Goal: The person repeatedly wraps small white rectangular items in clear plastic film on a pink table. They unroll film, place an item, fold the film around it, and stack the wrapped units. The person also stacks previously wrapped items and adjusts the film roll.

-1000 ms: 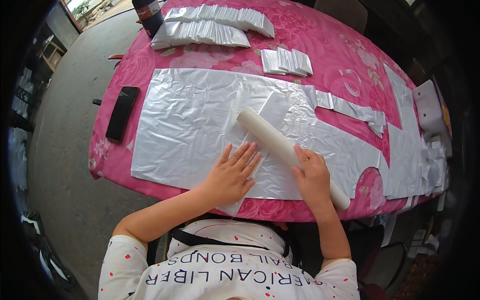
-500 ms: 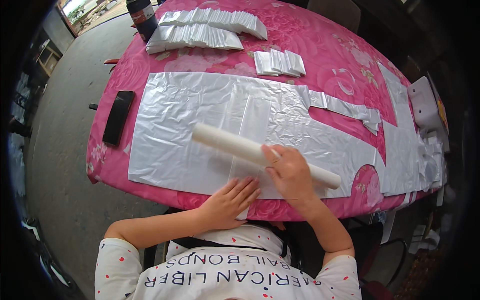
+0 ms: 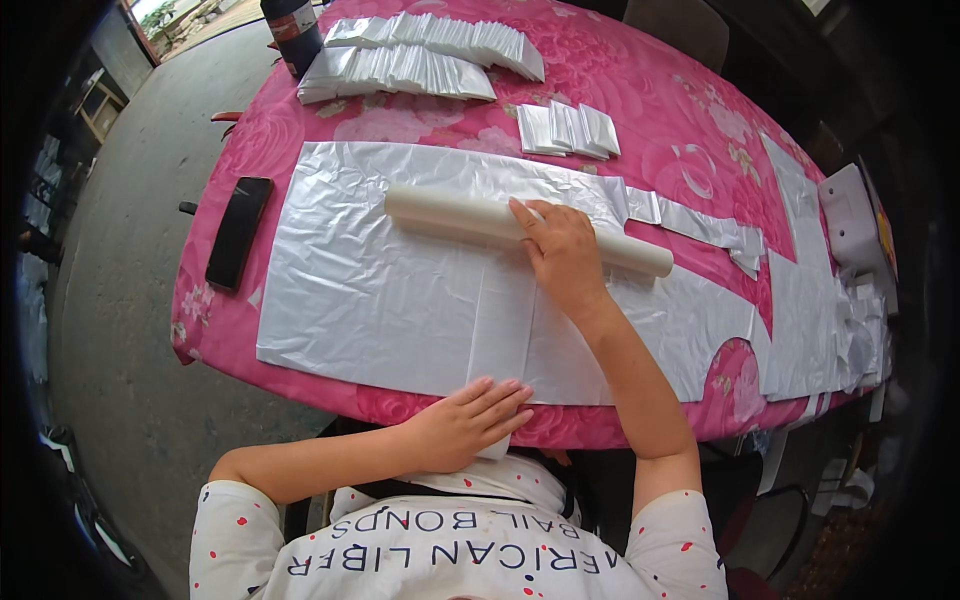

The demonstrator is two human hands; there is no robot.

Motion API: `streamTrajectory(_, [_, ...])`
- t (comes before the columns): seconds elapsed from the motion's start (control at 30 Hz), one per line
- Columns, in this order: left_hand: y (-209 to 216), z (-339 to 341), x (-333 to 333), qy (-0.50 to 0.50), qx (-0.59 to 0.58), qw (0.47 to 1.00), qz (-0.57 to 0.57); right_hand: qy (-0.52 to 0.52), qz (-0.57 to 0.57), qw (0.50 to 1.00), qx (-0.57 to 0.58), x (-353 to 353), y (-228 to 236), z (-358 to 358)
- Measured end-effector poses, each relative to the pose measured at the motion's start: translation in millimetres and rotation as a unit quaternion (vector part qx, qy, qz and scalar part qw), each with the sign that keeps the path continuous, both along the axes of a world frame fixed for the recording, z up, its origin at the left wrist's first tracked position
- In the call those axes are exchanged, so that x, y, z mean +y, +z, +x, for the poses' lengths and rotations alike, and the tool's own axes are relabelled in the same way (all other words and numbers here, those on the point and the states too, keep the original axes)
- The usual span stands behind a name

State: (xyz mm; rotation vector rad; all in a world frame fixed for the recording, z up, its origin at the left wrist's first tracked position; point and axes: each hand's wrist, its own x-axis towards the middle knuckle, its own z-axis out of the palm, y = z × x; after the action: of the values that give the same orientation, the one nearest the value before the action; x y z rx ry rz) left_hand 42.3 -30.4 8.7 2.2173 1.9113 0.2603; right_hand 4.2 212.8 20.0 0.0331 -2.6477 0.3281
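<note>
A white plastic apron (image 3: 350, 270) lies spread over the table, its wrinkled sheet crossed by a narrower strip in the middle. My right hand (image 3: 565, 250) is closed over a long white tube (image 3: 450, 218), which rests slantwise across the upper half of the apron. At the table's near edge my left hand (image 3: 470, 425) lies flat with fingers outstretched, next to the strip's lower end. Part of the strip hangs over the edge under that hand.
Two rows of folded plastic packets (image 3: 400, 75) stand at the back left, with a smaller stack (image 3: 568, 130) nearer. A dark bottle (image 3: 292, 35) is beside them. A black phone (image 3: 240, 233) lies at left. More plastic sheeting (image 3: 805, 320) and a white box (image 3: 850, 220) occupy the right end.
My right hand has moved the tube away from me, up over the apron. The apron's middle looks smoother. My left hand has slid slightly right and toward me.
</note>
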Motion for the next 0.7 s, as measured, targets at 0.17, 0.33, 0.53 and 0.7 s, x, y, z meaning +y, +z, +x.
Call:
streamTrajectory(0.17, [-4.7,-23.6,-15.5,-0.066,0.051,0.995,0.049,0.006,-0.044,0.999,0.009,17.7,4.9,-11.1])
streamTrajectory(0.33, [-11.0,-18.9,-23.1,-0.032,0.001,0.997,0.070,0.178,-0.124,0.971,-0.096,-14.3,6.9,50.9])
streamTrajectory(0.53, [-11.9,-23.7,-22.6,-0.035,-0.138,0.976,0.162,0.236,-0.165,0.944,-0.161,-49.8,12.6,108.3])
streamTrajectory(0.7, [11.1,-36.6,-9.5,0.048,-0.092,0.986,0.131,0.144,-0.131,0.977,-0.088,-56.9,-0.5,115.8])
